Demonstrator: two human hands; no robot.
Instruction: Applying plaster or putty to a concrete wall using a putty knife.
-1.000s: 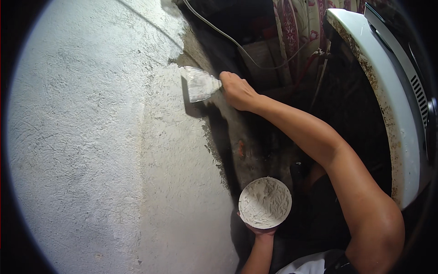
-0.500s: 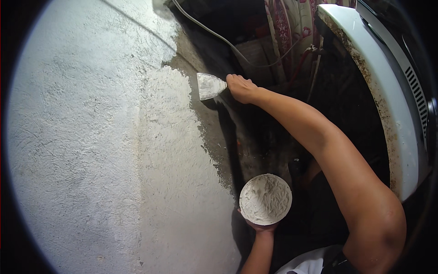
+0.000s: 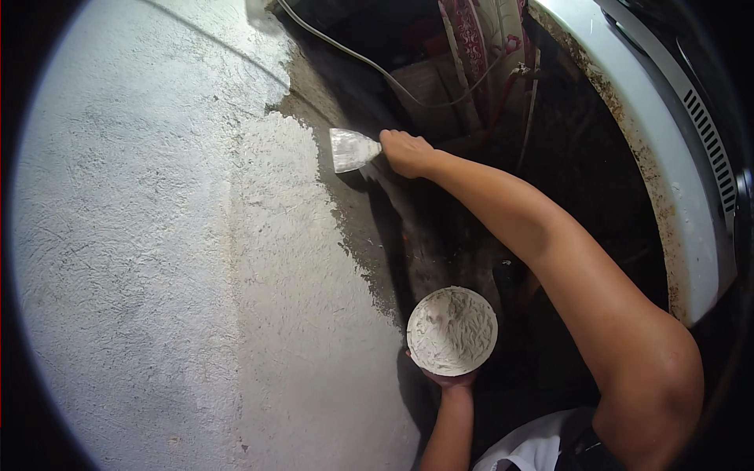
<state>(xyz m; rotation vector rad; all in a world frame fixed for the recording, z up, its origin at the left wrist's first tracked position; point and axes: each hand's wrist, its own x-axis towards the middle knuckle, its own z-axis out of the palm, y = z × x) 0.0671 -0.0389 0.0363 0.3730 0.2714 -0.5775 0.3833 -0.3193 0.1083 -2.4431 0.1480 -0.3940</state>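
My right hand (image 3: 407, 153) is closed round the handle of a putty knife (image 3: 352, 151), whose wide blade is smeared with white. The blade is close to the bare grey strip of the wall, just right of the coated part; whether it touches is hard to tell. From below, my left hand (image 3: 454, 378) grips a round tub (image 3: 452, 330) of thick off-white putty, tilted so its opening shows. Most fingers of that hand are hidden under the tub. Fresh putty (image 3: 290, 235) covers a tall band of the wall, ending in a ragged right edge.
Rough white wall (image 3: 133, 235) fills the left side. A pale cable (image 3: 377, 67) hangs across the top, near patterned red and cream cloth (image 3: 471, 47). A curved white panel (image 3: 667, 133) with rusty edges and vent slots stands at right. The space behind my arms is dark.
The whole view has shifted a little, so wall, cable and panel sit slightly farther left. Both hands keep their grips; the tub appears slightly higher, and the putty knife stays near the grey strip.
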